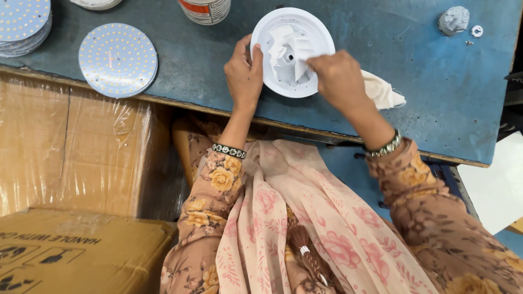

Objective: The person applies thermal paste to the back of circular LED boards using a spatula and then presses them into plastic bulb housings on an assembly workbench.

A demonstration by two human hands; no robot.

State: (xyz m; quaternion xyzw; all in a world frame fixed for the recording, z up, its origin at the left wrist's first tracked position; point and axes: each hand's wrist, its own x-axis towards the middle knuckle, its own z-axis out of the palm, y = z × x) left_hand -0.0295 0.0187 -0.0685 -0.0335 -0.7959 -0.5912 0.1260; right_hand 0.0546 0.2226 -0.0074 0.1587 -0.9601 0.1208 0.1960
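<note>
The blue counter (414, 92) carried everything the hands worked on, its worn front edge running just below both wrists. Under that edge, down and to the left of the left hand, stood brown cardboard boxes (65, 163), one of them wrapped in clear film.

The white round housing (318, 32) lay on the counter between the two hands, open side up, with white fins and a small centre hole showing inside. The left hand (244, 73) held it at its left rim: the thumb and fingers (239, 49) were curled closed around that edge, gripping it. The right hand (339, 79) lay over the housing's lower right part, its fingers pinched shut on a pale cloth (384, 92); one end of the cloth was pressed into the housing among the fins, and the rest trailed out behind the hand onto the counter.

Well to the left of the left hand lay a round board with rows of small yellow dots (117, 59), flat on the counter, and farther left a stack of similar boards (22, 24) at the frame's corner. Above the left fingers stood a white jar (206, 10), only its lower part in view. Far to the right of the right hand, near the counter's back corner, sat a small grey cap (453, 19) with a tiny white ring (477, 31) just beside it.
</note>
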